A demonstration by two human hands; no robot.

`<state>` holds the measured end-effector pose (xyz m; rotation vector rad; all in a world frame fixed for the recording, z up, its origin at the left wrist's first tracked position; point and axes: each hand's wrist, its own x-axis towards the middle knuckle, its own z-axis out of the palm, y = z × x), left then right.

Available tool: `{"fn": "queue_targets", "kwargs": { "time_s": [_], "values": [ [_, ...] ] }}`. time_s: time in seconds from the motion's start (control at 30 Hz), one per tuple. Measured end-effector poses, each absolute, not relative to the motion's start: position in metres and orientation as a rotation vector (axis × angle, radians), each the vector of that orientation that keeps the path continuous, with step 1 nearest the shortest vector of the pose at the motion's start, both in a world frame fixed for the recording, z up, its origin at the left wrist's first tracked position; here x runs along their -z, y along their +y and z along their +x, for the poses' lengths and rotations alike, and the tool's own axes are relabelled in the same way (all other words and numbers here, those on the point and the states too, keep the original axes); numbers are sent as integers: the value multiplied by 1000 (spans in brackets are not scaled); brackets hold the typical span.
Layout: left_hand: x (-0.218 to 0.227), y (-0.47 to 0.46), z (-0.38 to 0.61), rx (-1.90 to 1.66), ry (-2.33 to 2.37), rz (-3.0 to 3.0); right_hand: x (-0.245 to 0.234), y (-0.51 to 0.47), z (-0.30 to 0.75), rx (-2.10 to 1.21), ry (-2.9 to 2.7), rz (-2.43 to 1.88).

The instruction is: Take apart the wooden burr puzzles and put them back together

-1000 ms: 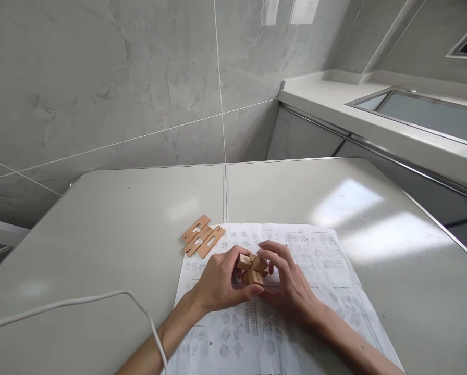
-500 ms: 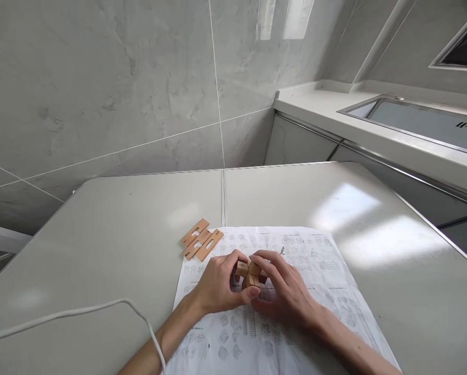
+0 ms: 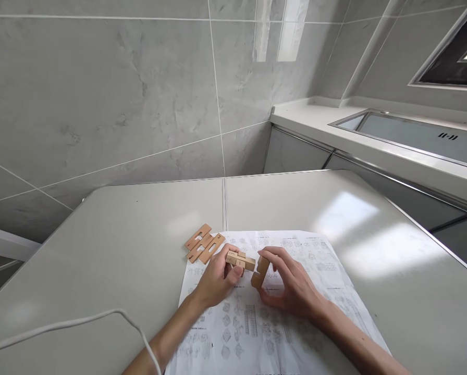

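My left hand (image 3: 217, 278) is closed on a light wooden puzzle piece (image 3: 240, 260) that points to the right. My right hand (image 3: 292, 286) pinches a second notched wooden piece (image 3: 260, 272), held tilted just right of the first, the two a small gap apart. Both hands hover over a printed instruction sheet (image 3: 296, 250) lying on the grey table (image 3: 120, 250). Three flat slotted wooden pieces (image 3: 203, 244) lie side by side on the table at the sheet's upper left corner, a little beyond my left hand.
A white cable (image 3: 61, 325) runs across the table's near left part toward my left forearm. A tiled wall stands behind the table. To the right is a white counter (image 3: 335, 125) with a sunken steel sink (image 3: 413, 133).
The joined wooden cluster held between both hands has come apart: one piece stays in my left hand, another has gone right with my right hand. The view has tilted upward a little.
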<state>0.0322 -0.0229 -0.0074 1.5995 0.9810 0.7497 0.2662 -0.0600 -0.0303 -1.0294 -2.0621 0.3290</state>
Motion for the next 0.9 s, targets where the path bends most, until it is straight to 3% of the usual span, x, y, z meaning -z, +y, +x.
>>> {"fn": "queue_targets", "kwargs": {
  "time_s": [0.57, 0.9],
  "values": [
    [3, -27, 30, -841, 1010, 1676, 27, -53, 290, -431, -2413, -1149],
    [7, -28, 28, -842, 898, 1804, -10, -59, 278, -653, -2257, -1202]
  ]
}}
